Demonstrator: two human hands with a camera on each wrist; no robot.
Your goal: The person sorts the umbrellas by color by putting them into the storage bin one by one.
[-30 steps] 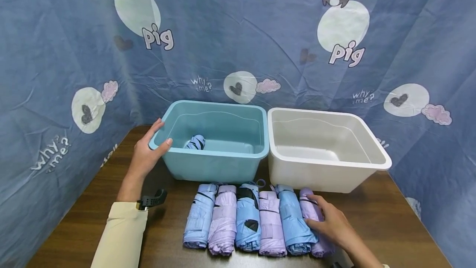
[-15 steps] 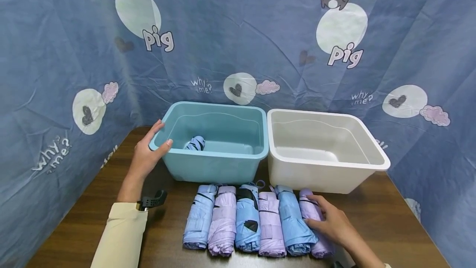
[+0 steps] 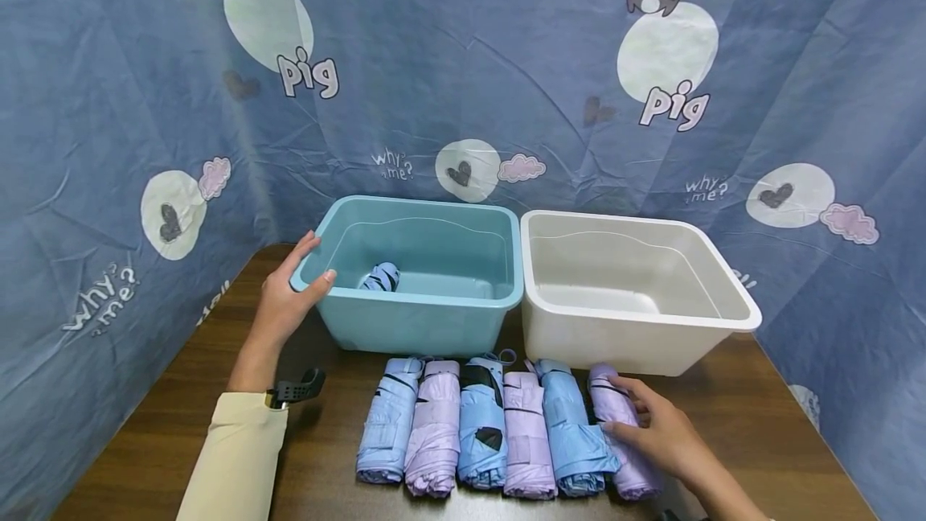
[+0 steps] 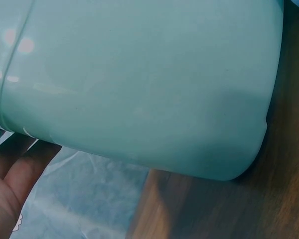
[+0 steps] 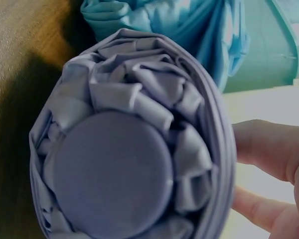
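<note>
My left hand (image 3: 284,296) grips the near left corner of a teal plastic bin (image 3: 415,318), thumb over the front rim and fingers along the left side. In the left wrist view, fingers (image 4: 25,167) lie against the bin's outer wall. My right hand (image 3: 661,428) holds the rightmost folded umbrella (image 3: 628,457), a purple one, between thumb and fingers. Its round end cap (image 5: 114,174) faces the camera in the right wrist view. Just left of it lies a blue folded umbrella (image 3: 567,424), with a small gap between their upper parts.
More folded umbrellas lie side by side, blue (image 3: 391,420), purple (image 3: 434,428), blue (image 3: 481,412) and purple (image 3: 526,436). One blue patterned rolled umbrella (image 3: 382,276) is inside the teal bin. A white bin (image 3: 608,340) stands beside it on the wooden table (image 3: 325,457), before a blue curtain (image 3: 405,47).
My right hand and the rightmost purple umbrella have shifted slightly to the right, away from the blue one beside it. The left hand stays on the teal bin.
</note>
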